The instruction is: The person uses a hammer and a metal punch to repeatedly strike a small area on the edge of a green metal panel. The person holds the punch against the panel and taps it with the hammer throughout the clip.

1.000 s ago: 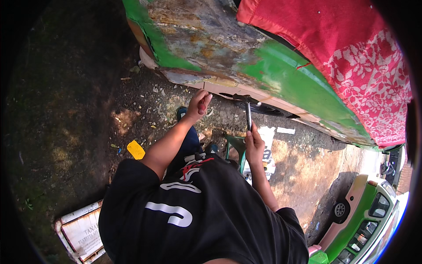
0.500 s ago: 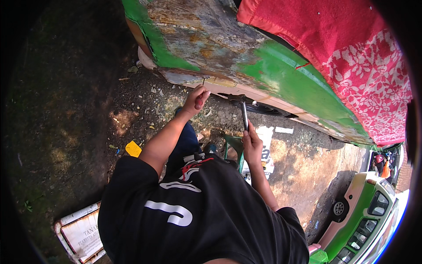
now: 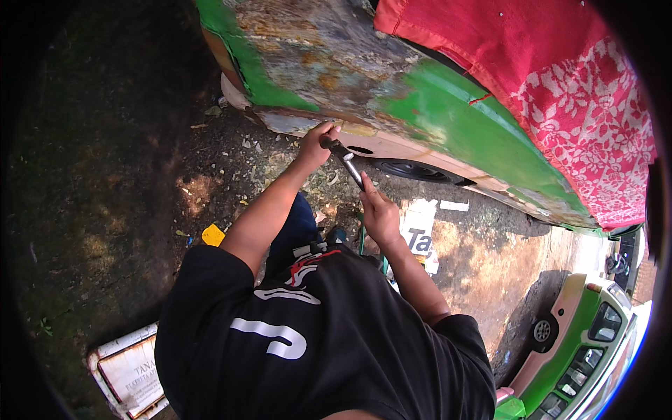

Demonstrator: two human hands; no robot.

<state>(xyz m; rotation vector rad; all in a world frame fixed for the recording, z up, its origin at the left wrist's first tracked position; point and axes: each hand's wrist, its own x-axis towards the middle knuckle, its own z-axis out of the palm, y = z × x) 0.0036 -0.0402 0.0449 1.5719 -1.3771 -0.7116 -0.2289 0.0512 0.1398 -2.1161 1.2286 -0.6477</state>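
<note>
Outdoors, bare dirt ground [image 3: 119,175] w/ small stones and litter, part sun, part shade. A car body [image 3: 392,105] ran across the top of view: green paint, big sanded/rusty patch, pale lower edge; a wheel [image 3: 413,170] showed under it. Red flowered cloth [image 3: 560,91] lay over the car's upper right.

Left hand [image 3: 315,143] was up at the car's lower edge, grip closed round the top end of a metal tool [image 3: 350,164]. Right hand [image 3: 378,213] sat lower, grip closed on the tool's other end, so the tool ran slanted between both hands, just below the pale edge.

Yellow bit [image 3: 212,234] lay on the dirt near the left arm. White printed sheet [image 3: 418,227] lay on the ground past the right hand. White board [image 3: 129,371] at lower left. Second green car [image 3: 574,350] stood at lower right, well apart.
</note>
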